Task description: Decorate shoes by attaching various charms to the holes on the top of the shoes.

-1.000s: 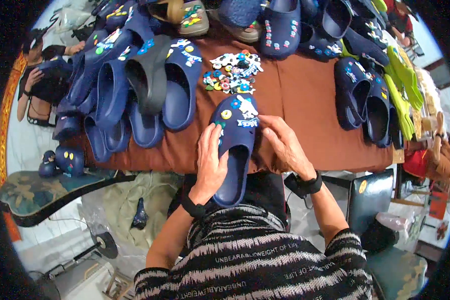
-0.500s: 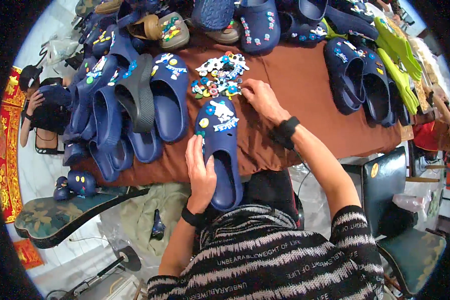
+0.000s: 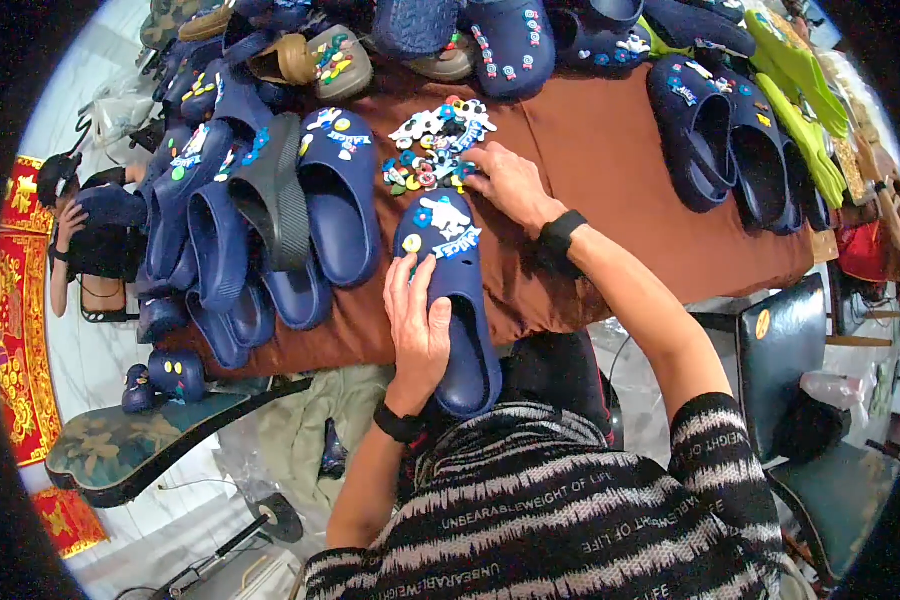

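A navy clog (image 3: 457,278) lies in front of me at the table's near edge, toe pointing away. White, blue and yellow charms sit on its toe. My left hand (image 3: 417,322) holds its left side, the fingers reaching up to the toe and the thumb by the foot opening. Just beyond the toe is a pile of small colourful shoe charms (image 3: 440,138). At the pile's right edge my right hand (image 3: 510,183) has its fingertips drawn together among the charms; whatever is between them is too small to make out.
Several navy clogs (image 3: 337,215) and a black clog (image 3: 270,200) stand close on the left. More navy clogs (image 3: 692,140) and lime-green shoes (image 3: 795,125) line the right. Brown cloth (image 3: 610,190) covers the table. A person (image 3: 95,215) holds a clog at far left.
My right hand has moved slightly left, into the charm pile's edge. My left hand has shifted on the clog, its fingers now lying further over the top. The view has tilted a little.
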`<move>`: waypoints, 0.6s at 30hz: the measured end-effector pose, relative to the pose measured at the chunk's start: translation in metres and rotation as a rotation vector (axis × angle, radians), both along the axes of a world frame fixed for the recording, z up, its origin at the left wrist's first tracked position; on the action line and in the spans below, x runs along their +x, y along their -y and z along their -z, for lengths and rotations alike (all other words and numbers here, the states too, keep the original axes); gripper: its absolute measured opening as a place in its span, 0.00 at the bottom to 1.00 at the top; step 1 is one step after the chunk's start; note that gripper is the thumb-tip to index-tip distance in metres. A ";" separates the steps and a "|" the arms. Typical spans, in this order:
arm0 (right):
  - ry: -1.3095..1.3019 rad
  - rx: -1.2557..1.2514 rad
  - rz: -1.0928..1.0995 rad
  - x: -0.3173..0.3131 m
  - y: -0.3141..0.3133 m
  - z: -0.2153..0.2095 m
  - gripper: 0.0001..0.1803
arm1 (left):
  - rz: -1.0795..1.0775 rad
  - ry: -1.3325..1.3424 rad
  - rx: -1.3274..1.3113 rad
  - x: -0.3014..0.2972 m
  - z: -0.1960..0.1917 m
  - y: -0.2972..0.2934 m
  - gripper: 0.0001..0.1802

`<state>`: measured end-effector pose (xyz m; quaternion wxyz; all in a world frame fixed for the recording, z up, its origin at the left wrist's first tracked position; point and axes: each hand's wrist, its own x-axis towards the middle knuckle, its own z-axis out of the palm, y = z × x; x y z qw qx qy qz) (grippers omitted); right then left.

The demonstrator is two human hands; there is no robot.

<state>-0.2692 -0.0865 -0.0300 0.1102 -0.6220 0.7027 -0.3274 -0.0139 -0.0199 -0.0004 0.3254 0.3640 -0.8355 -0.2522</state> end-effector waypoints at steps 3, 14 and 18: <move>-0.011 0.008 -0.035 -0.002 0.003 0.007 0.16 | 0.006 -0.008 0.015 0.000 0.003 0.000 0.29; 0.497 -0.006 0.014 -0.021 0.004 0.023 0.14 | 0.005 -0.010 0.001 -0.003 0.002 0.000 0.29; 0.662 0.011 -0.027 -0.006 -0.025 0.006 0.13 | -0.013 -0.057 0.012 0.001 0.003 -0.001 0.30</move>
